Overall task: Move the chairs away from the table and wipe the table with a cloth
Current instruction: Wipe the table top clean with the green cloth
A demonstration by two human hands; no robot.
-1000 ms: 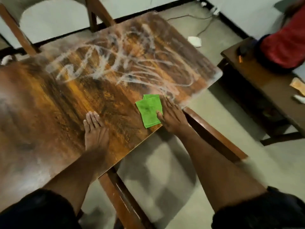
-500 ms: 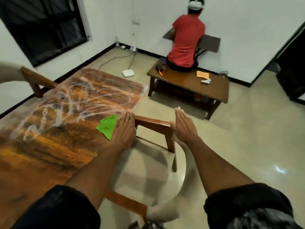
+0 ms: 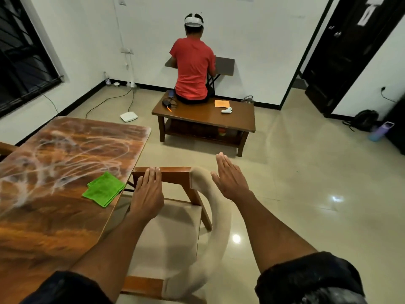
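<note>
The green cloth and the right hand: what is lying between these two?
In the head view, the left hand resting on the chair's wooden armrest lies between the green cloth and the right hand, then the padded backrest.

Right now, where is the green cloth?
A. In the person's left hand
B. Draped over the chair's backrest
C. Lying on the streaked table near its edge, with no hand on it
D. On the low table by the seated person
C: the green cloth lies folded on the table near its edge, while the left hand rests on the chair arm and the right hand hovers open beside the backrest.
</note>
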